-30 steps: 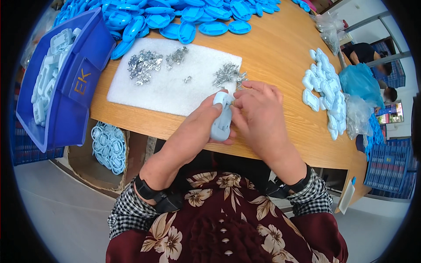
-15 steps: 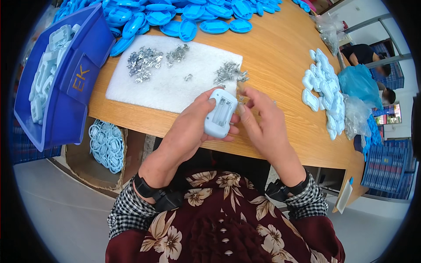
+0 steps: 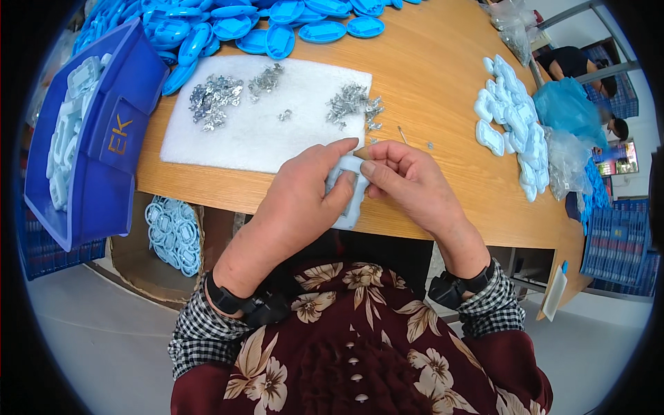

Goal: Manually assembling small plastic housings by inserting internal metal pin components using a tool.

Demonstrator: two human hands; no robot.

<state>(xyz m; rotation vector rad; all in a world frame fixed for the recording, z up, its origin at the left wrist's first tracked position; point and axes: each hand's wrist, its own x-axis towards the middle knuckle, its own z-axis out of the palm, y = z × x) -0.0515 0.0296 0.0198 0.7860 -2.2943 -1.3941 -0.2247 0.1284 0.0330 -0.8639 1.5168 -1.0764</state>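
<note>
My left hand [image 3: 297, 187] is closed around a light blue plastic battery casing [image 3: 345, 223], its thumb pressed into the recessed compartment. On the casing's upper right corner sits the thumb of my right hand [image 3: 418, 185], with the fingers curled behind; whether a small part is pinched there is hidden. Just beyond my hands lies a white foam sheet [image 3: 207, 151]. Small metal contact pieces rest on it in heaps: a left heap [image 3: 216, 100], a middle heap [image 3: 266, 79] and a right heap [image 3: 349, 104]. Past my right fingers shows a slim metal rod [image 3: 402, 134].
A blue bin [image 3: 121, 183] of pale blue parts stands at left, above a cardboard box [image 3: 142, 270] holding ring-shaped parts. Bright blue oval shells [image 3: 280, 41] pile up at the back. Pale blue casings [image 3: 512, 117] and plastic bags [image 3: 567, 124] lie at right, near another person [image 3: 567, 63].
My left thumb has moved from the casing's edge into its compartment. My right hand has come in to touch the casing's top corner. The slim rod has come into view.
</note>
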